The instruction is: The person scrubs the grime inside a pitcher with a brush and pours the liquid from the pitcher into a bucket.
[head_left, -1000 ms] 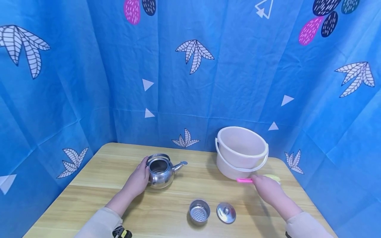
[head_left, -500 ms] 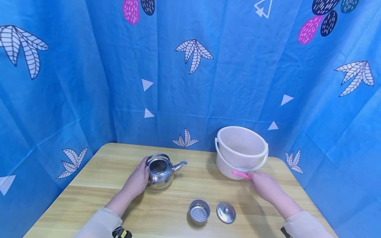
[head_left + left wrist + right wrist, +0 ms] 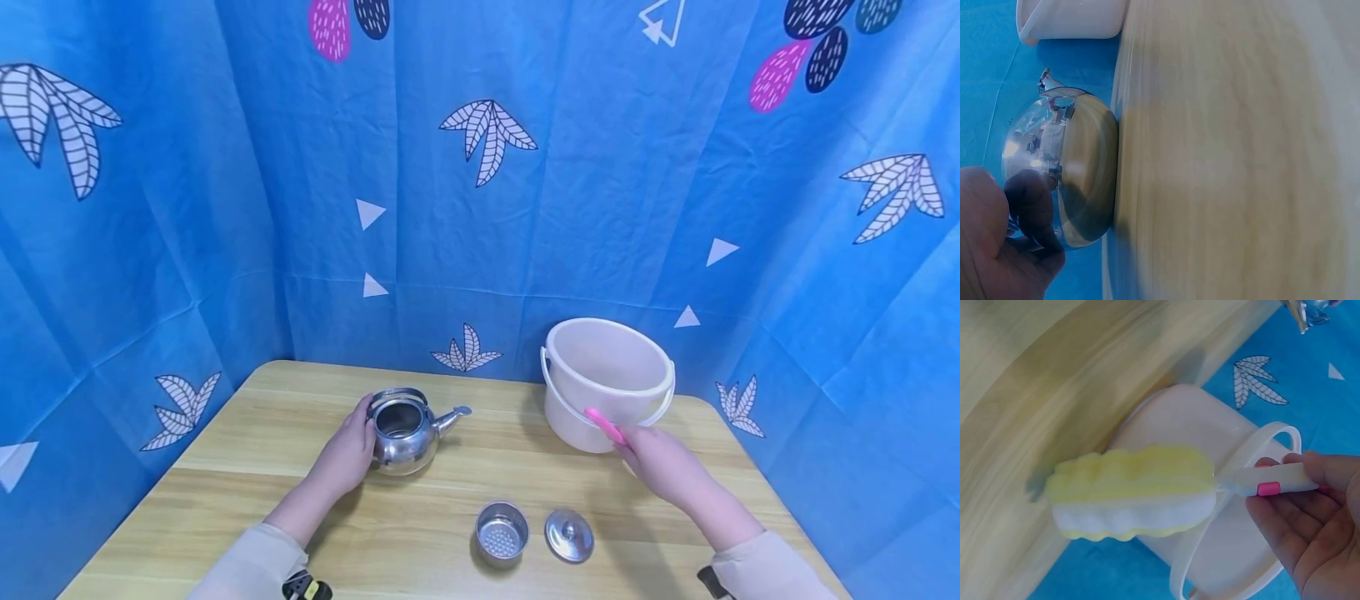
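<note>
On the table's left half stands a lidless steel kettle (image 3: 408,454), its spout facing right. My left hand (image 3: 350,446) holds its left side by the handle; in the left wrist view the thumb lies near the shiny body, and the other fingers are partly hidden. My right hand (image 3: 663,471) pinches the handle of a sponge cup brush (image 3: 1132,494) in front of the bucket. That handle is white with pink parts, and the head is yellow and white. In the head view the brush's head is mostly hidden behind the hand.
A white bucket (image 3: 573,379) with its bail hanging down stands at the back right. Near the table's front lie a steel strainer basket (image 3: 502,533) and, right of it, a round kettle lid (image 3: 568,536). Blue curtain (image 3: 480,233) surrounds the table's back and sides.
My right hand has lifted the sponge brush and tilted it, its pink handle end swinging upward and a little left before the bucket. The left hand and kettle have stayed still.
</note>
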Motion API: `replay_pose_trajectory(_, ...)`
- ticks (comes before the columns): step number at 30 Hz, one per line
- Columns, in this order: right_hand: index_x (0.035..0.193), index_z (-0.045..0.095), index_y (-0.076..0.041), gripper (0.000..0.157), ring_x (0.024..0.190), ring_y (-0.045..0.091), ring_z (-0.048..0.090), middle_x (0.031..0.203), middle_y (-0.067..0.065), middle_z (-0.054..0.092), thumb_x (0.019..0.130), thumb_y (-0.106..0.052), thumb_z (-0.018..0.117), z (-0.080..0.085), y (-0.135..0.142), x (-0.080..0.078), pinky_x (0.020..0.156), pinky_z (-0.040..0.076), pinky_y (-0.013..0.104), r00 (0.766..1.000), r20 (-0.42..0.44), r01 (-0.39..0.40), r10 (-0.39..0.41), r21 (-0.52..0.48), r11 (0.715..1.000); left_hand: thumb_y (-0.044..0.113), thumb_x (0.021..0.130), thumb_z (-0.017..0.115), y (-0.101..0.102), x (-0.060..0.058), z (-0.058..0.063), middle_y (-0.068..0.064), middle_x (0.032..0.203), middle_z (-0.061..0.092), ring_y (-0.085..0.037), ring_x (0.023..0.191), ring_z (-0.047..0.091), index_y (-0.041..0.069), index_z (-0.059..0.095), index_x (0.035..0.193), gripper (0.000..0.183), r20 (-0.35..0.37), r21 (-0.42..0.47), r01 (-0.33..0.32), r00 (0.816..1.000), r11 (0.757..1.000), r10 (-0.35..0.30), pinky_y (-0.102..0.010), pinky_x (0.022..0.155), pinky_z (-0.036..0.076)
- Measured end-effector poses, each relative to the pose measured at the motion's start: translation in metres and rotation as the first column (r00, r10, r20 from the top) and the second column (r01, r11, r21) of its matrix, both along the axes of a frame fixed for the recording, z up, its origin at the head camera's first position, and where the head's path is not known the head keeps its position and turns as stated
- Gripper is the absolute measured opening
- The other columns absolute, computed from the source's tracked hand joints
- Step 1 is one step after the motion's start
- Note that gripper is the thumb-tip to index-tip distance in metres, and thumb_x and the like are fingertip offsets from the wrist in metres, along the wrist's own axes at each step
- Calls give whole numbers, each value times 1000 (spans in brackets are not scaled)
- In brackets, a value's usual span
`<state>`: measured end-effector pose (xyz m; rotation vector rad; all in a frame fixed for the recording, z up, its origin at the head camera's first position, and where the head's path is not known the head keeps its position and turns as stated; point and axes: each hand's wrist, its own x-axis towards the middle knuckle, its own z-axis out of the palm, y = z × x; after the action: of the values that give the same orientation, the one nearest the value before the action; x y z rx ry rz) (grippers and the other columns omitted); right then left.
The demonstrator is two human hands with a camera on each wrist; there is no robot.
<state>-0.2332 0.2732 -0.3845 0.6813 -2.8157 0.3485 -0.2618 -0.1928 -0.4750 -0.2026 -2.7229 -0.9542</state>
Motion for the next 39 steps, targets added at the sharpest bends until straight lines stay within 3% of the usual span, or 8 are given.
replay_pose_trajectory(6, 85, 65, -12, 12, 57, 7, 47, 63, -9, 49, 97, -10, 64, 5, -4, -1, 55, 47, 25, 998, 60, 32, -30, -41, 999, 17, 109, 33, 1, 0, -1, -36, 150, 36, -50, 136, 40, -9, 22, 154, 53, -7, -1, -4, 1000, 1000, 4, -60, 112, 35)
replay_pose_trajectory(8, 93, 70, -10, 8, 56, 7, 49, 63, -8, 52, 98, -11, 64, 7, -5, 0, 55, 48, 25, 997, 69, 39, -35, -61, 997, 17, 109, 33, 1, 0, -1, -36, 150, 36, -49, 136, 40, -9, 21, 154, 53, -5, -1, -4, 1000, 1000, 4, -60, 112, 35)
replay_pose_trajectory(15, 89, 68, -11, 9, 61, 7, 51, 69, -6, 56, 97, -9, 65, 16, -7, 3, 60, 51, 26, 996, 85, 8, 1, -101, 995, 17, 110, 31, 0, 1, -1, -36, 150, 35, -49, 137, 39, -9, 20, 154, 53, 8, -5, -3, 1000, 1000, 3, -60, 113, 34)
replay_pose_trajectory(18, 95, 69, -10, 4, 65, 7, 54, 73, -4, 61, 97, -9, 66, 19, -9, 3, 64, 53, 26, 996, 92, -7, 19, -127, 992, 17, 110, 31, 0, 0, -1, -36, 150, 35, -50, 136, 39, -9, 20, 154, 53, 5, -4, -2, 1000, 1000, 2, -60, 113, 34)
replay_pose_trajectory(39, 99, 70, -5, 5, 73, 9, 60, 85, 2, 70, 95, -8, 68, 33, -27, 4, 70, 58, 27, 993, 64, -81, 100, -244, 966, 17, 109, 33, 1, 1, 3, -36, 149, 36, -50, 136, 40, -9, 20, 154, 53, 8, -1, -1, 1000, 1000, 1, -60, 112, 34)
